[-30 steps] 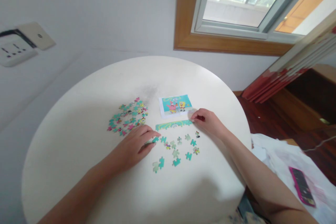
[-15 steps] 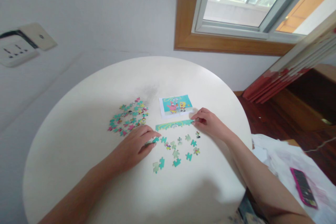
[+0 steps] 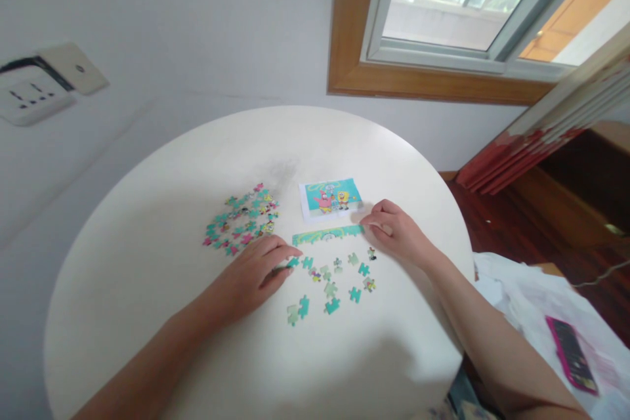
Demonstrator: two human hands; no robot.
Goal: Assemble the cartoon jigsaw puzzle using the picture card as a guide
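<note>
A joined strip of green puzzle pieces (image 3: 327,235) lies on the round white table (image 3: 147,315). My right hand (image 3: 396,231) rests at the strip's right end, fingers curled, fingertips touching it. My left hand (image 3: 256,273) lies flat on the table at the strip's left end, fingers stretched over a teal piece (image 3: 292,263). Several loose teal and green pieces (image 3: 329,282) are scattered in front of the strip. A pile of pink and teal pieces (image 3: 241,220) sits to the left. A small cartoon reference picture (image 3: 331,197) lies just behind the strip.
The table stands against a white wall with a power socket (image 3: 29,95) at the left. A wood-framed window (image 3: 443,46) is behind. At the right, a pink-edged phone (image 3: 571,354) lies on white cloth, and a red and white curtain (image 3: 541,138) hangs.
My right hand has shifted slightly and its fingers now press at the strip's right end. My left hand has stayed in place.
</note>
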